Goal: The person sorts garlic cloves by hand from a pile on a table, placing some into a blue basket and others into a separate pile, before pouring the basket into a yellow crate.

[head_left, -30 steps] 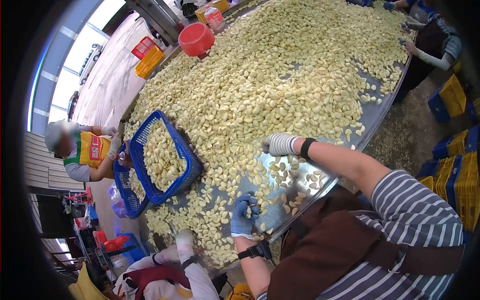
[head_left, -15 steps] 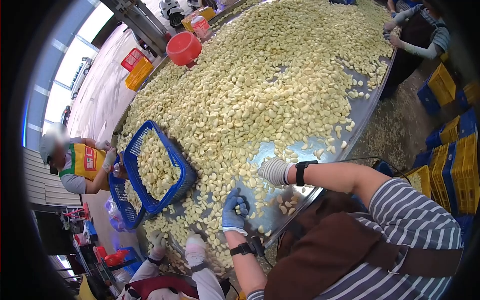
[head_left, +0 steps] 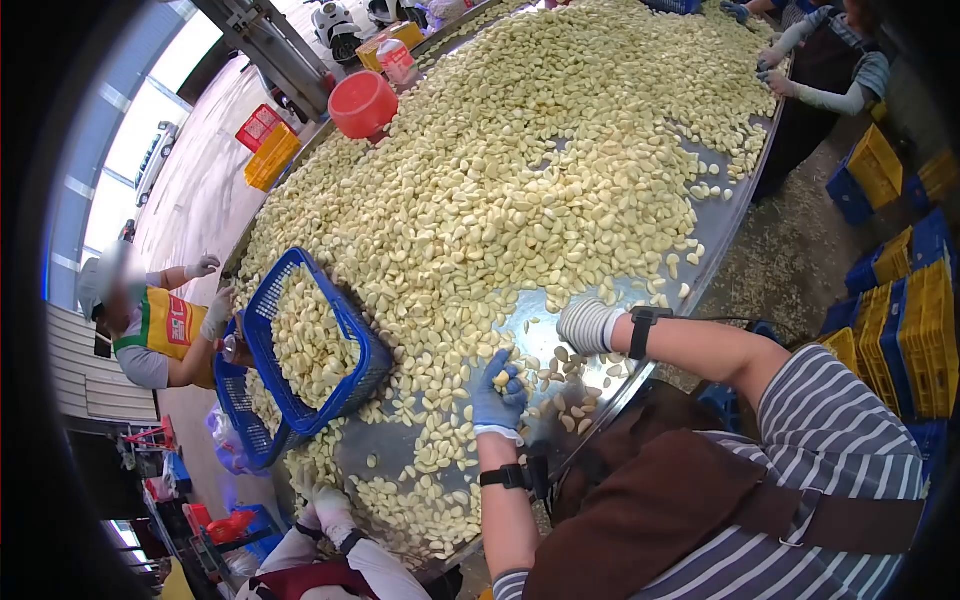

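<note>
My left hand (head_left: 499, 396), in a blue glove, is closed palm-up over the near part of the metal table (head_left: 385, 443), with a pale peeled garlic clove (head_left: 502, 379) at its curled fingers. To its right, my right hand (head_left: 588, 326) wears a white knit glove. Its fingers are curled down at the bare shiny metal, and what they hold, if anything, is hidden. Between the hands and the table edge lie several darker, brownish cloves (head_left: 577, 410). A broad heap of peeled garlic cloves (head_left: 480, 200) spreads beyond both hands.
Left of my hands, a blue basket (head_left: 377, 372) full of cloves overlaps another blue basket (head_left: 232, 415). A red tub (head_left: 363, 104) stands at the far edge. Co-workers' gloved hands (head_left: 330, 508) are at the near left, others opposite. Yellow crates (head_left: 937, 340) are stacked at right.
My right hand has moved right, toward the table edge, and more brownish cloves show beneath it. My left hand has shifted slightly right and up. The near co-worker's hands have come together.
</note>
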